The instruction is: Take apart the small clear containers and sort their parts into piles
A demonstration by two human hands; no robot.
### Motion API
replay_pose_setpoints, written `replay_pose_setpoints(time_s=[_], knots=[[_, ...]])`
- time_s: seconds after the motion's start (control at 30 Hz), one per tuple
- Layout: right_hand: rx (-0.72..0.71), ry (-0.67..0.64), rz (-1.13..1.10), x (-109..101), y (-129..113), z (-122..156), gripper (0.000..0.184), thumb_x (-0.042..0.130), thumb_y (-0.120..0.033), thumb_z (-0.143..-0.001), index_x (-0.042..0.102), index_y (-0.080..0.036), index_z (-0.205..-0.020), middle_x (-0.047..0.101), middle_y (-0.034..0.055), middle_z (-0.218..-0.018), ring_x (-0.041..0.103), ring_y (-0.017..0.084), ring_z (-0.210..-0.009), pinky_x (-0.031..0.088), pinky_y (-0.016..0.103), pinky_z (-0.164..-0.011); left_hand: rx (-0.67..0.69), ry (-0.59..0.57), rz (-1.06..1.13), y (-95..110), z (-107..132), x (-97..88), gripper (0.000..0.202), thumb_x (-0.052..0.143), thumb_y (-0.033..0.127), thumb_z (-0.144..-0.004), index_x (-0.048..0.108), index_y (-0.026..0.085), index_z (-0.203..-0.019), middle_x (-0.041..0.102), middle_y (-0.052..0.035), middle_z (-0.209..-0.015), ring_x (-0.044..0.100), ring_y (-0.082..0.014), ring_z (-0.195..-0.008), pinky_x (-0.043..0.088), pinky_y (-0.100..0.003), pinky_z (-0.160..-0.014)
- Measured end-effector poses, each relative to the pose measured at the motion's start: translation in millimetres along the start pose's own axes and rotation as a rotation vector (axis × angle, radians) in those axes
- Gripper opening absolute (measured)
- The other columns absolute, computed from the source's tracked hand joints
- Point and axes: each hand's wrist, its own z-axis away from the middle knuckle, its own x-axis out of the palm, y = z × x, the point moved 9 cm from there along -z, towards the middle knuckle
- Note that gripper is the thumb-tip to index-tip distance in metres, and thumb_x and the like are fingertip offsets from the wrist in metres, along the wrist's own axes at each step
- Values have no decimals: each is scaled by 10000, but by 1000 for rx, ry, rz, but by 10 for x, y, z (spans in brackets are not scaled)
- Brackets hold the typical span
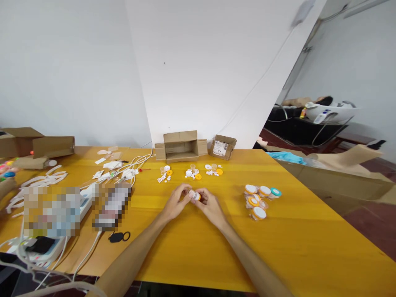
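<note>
Referenced all places to the open brown cardboard box with spread flaps. Found in front of it a small clear plastic container with an orange rim, clamped between the fingertips of the left hand and of the right hand. Could not make out its contents or much of its wall behind the fingers.

Could not read, left of the box and nearer the viewer, a dark-edged phone or a larger patch, both masked by coarse blocks. Noted at far left of the box, cut by the picture edge, a brown carton with open flaps, bright balls and a blurred, unidentifiable shape.

Observed directly before the box three clusters of white discs, yellow rings and clear cups; too small for counting. Logged a white-labelled brown box just right of it, and further right, nearer the viewer, lidded clear containers in orange and teal, partly overlapping. Saw white cables and a black tag with ring to its left.

Recorded beneath the box a glossy orange-brown wooden table; behind, a white wall; far right, a white basin and reddish floor.
</note>
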Motion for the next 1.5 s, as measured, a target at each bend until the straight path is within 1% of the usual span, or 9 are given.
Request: replay_pose_setpoints(time_s=[0.1, 0.33, 0.4, 0.57, 0.67, 0.83, 1.07, 1.33, 1.5], knots=[[19, 4, -7, -12, 33, -5, 432, 727, -583, -674, 589, -219, -863, 706, 30, -782, 649, 207, -715, 517, 332, -663, -9, -26, -3, -18, -3, 28, 298, 574, 468, -896, 626, 206, -1029, 682, -29, -928, 609, -188, -864, 474, -318, -856], [23, -54, -19, 51, 3, 28, 420, 754, -565, -666, 598, -223, -853, 723, 26, -777, 679, 213, -724, 547, 353, -692, -122, -5, -93, -136, -6, 14, 380, 534, 547, -892, 540, 208, -722, 578, 16, -700, 531, -163, -714, 443, -289, -734], [16, -56, -29, 51, 8, 23, 426, 762, -572, -660, 594, -226, -845, 725, 24, -780, 681, 212, -727, 550, 352, -692, -125, -17, -83, -130, 10, 17, 401, 497, 575, -910, 565, 211, -758, 591, 11, -724, 539, -168, -745, 445, -294, -769], [15, -49, -52, 32, 31, 7, 452, 766, -589, -654, 585, -223, -846, 735, 32, -813, 686, 216, -756, 544, 348, -698, -30, -104, 67, 10, 27, 79, 410, 554, 537, -900, 615, 224, -1158, 683, -41, -992, 612, -201, -912, 473, -320, -869], [16, -55, -68, 43, 19, 17, 453, 773, -584, -648, 575, -224, -839, 734, 34, -811, 686, 217, -758, 546, 349, -701, 23, -143, 62, 67, 16, 116, 345, 564, 498, -901, 664, 204, -1051, 701, -56, -1010, 626, -209, -939, 475, -320, -882], [4, -78, -41, 84, 1, 36, 400, 760, -550, -675, 584, -224, -827, 726, 24, -794, 683, 209, -738, 549, 342, -688, -111, -47, -81, -128, 11, 53, 349, 588, 535, -862, 618, 190, -819, 605, 20, -673, 540, -150, -641, 448, -262, -636], [-5, -70, -66, 68, 48, 12, 318, 724, -471, -690, 561, -235, -826, 724, 13, -802, 685, 202, -750, 545, 328, -687, 21, -119, -49, 75, 48, 99, 379, 599, 467, -879, 617, 223, -1169, 698, -41, -1006, 623, -198, -886, 490, -306, -834], [12, -85, -69, 86, 21, 36, 319, 735, -454, -674, 561, -230, -821, 712, 13, -783, 678, 206, -748, 540, 336, -699, -103, -80, -150, -70, 29, 83, 265, 605, 463, -849, 601, 199, -833, 590, 34, -685, 509, -136, -631, 408, -245, -620], [21, -75, -88, 60, 41, 18, 327, 742, -450, -667, 556, -232, -822, 710, 13, -784, 686, 212, -757, 546, 340, -704, -31, -143, -118, 27, 59, 113, 333, 601, 450, -860, 605, 206, -1087, 636, 11, -819, 553, -154, -717, 440, -258, -685]])
